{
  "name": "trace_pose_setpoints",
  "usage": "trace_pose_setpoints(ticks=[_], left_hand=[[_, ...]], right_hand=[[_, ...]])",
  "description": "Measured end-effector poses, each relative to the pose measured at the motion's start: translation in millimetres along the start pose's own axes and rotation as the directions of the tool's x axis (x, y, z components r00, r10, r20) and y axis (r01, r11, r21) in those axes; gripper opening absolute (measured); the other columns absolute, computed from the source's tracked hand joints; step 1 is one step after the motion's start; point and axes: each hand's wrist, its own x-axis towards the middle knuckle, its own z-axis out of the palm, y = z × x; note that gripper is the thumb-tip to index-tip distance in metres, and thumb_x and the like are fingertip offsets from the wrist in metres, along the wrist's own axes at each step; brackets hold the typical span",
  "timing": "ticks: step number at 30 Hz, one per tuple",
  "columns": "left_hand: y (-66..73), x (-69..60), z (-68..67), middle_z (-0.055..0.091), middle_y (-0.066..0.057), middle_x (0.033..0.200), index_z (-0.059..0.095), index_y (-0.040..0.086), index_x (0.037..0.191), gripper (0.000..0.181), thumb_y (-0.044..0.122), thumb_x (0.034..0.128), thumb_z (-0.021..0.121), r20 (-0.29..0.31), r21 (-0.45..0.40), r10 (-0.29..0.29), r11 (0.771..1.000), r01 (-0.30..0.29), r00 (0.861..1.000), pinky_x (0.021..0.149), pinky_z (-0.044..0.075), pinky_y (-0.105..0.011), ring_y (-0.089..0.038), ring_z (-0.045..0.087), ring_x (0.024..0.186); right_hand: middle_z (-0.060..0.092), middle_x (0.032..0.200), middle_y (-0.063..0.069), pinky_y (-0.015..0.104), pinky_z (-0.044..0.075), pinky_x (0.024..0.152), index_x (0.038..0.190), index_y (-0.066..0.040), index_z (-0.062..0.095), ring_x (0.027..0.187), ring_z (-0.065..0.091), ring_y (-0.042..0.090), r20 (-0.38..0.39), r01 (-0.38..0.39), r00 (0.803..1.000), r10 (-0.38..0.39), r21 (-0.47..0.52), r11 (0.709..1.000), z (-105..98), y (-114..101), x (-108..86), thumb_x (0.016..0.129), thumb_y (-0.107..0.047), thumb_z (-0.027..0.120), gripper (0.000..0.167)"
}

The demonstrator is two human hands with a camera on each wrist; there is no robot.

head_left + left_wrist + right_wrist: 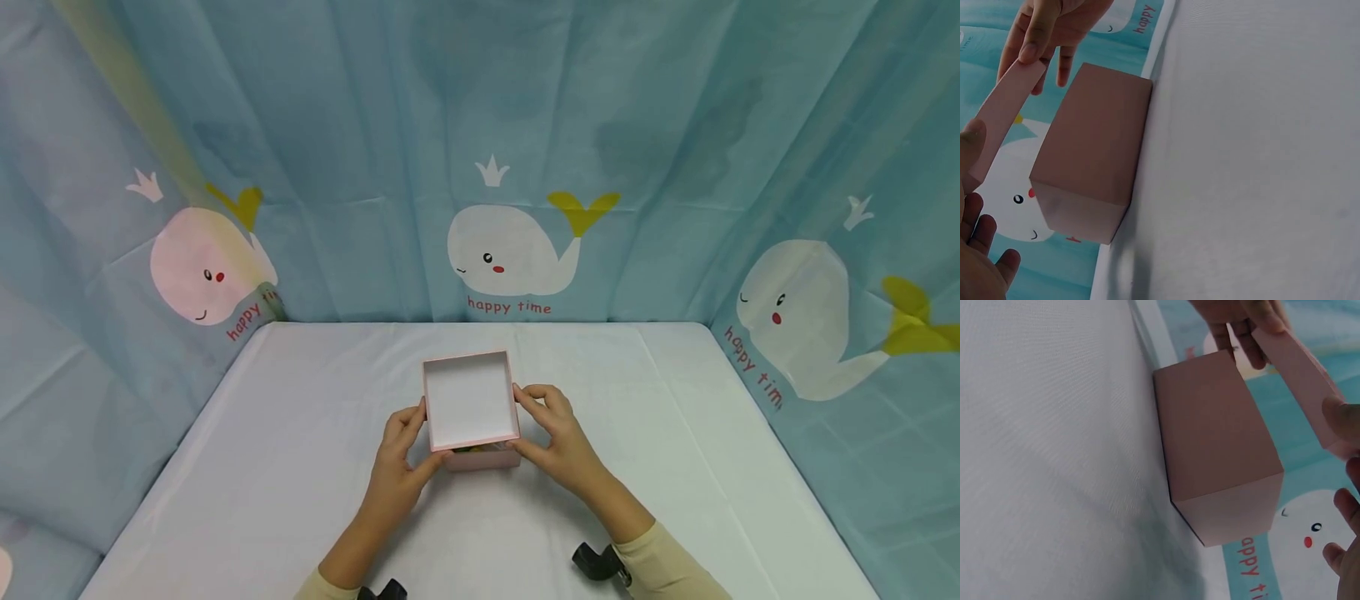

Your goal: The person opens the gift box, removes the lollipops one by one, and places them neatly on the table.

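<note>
A pink lid [471,400], white inside, is held tilted above a pink box [483,460], its inner side facing the head camera. My left hand [396,475] grips the lid's left edge, thumb at the lower corner. The right hand [564,446] pinches its right edge the same way. Through the narrow gap under the lid, some green and yellow contents show, too small to identify. Both wrist views show the box [1091,137] standing on the white cloth, with the lid [1300,387] raised apart from it.
White cloth [300,392] covers the table. Behind and at both sides hang blue curtains [360,167] printed with whales. Black devices [596,562] are at both wrists, near the beige sleeves.
</note>
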Motion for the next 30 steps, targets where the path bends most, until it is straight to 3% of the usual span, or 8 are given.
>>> trace_pose_setpoints(ticks=[4, 7, 11, 18, 25, 30], left_hand=[[1.0, 4.5, -5.1, 0.048, -0.010, 0.142, 0.038, 0.012, 0.159, 0.093, 0.006, 0.0798, 0.087, 0.002, 0.010, 0.005, 1.000, -0.005, 1.000, 0.115, 0.031, -0.009, -0.021, 0.044, 0.138], [2.9, 7.0, -10.6, 0.045, -0.008, 0.150, 0.039, 0.014, 0.159, 0.094, 0.005, 0.0784, 0.087, 0.017, 0.008, -0.012, 1.000, 0.011, 1.000, 0.115, 0.030, -0.008, -0.023, 0.040, 0.143], [5.0, 8.6, -18.8, 0.036, -0.001, 0.162, 0.038, 0.018, 0.160, 0.094, 0.012, 0.0800, 0.088, 0.042, 0.018, -0.047, 0.999, 0.046, 0.998, 0.116, 0.027, -0.008, -0.029, 0.032, 0.151], [4.0, 6.9, -32.4, 0.034, 0.002, 0.165, 0.040, 0.018, 0.158, 0.089, 0.017, 0.0821, 0.087, 0.031, 0.018, -0.071, 0.997, 0.071, 0.997, 0.117, 0.027, -0.007, -0.022, 0.031, 0.153], [-0.5, 1.5, -51.7, 0.039, -0.001, 0.163, 0.044, 0.016, 0.156, 0.085, 0.014, 0.0824, 0.087, -0.003, 0.039, -0.067, 0.997, 0.067, 0.998, 0.115, 0.030, -0.005, -0.016, 0.035, 0.149], [-2.1, -2.0, -68.5, 0.043, -0.001, 0.161, 0.047, 0.015, 0.155, 0.087, 0.010, 0.0790, 0.089, -0.025, 0.070, -0.074, 0.995, 0.076, 0.997, 0.113, 0.030, -0.003, -0.013, 0.036, 0.148]], right_hand=[[0.047, 0.150, 0.016, 0.027, 0.038, 0.119, 0.150, -0.001, 0.051, 0.141, 0.041, 0.035, -0.010, 0.020, 1.000, -0.020, 0.062, 0.998, -1, 0, 2.3, 0.075, -0.006, 0.091, 0.085], [0.043, 0.156, 0.022, 0.027, 0.032, 0.124, 0.148, 0.002, 0.051, 0.145, 0.037, 0.041, -0.024, 0.051, 0.999, -0.049, 0.109, 0.993, -1, -2, 5.5, 0.073, -0.006, 0.093, 0.086], [0.044, 0.155, 0.024, 0.027, 0.033, 0.124, 0.146, 0.005, 0.052, 0.144, 0.038, 0.043, -0.028, 0.065, 0.998, -0.062, 0.151, 0.986, 1, -6, 9.5, 0.073, -0.007, 0.093, 0.085], [0.045, 0.160, 0.009, 0.023, 0.036, 0.122, 0.149, -0.002, 0.052, 0.147, 0.040, 0.030, 0.028, -0.057, 0.998, 0.052, 0.173, 0.983, 10, -16, 15.7, 0.081, -0.017, 0.089, 0.079], [0.043, 0.161, -0.002, 0.039, 0.039, 0.122, 0.151, -0.009, 0.051, 0.148, 0.040, 0.019, 0.078, -0.159, 0.986, 0.147, 0.179, 0.971, 25, -31, 25.3, 0.084, -0.027, 0.087, 0.079], [0.041, 0.163, -0.002, 0.045, 0.046, 0.116, 0.153, -0.012, 0.049, 0.149, 0.040, 0.017, 0.109, -0.185, 0.980, 0.164, 0.213, 0.959, 37, -42, 35.3, 0.085, -0.024, 0.086, 0.079]])
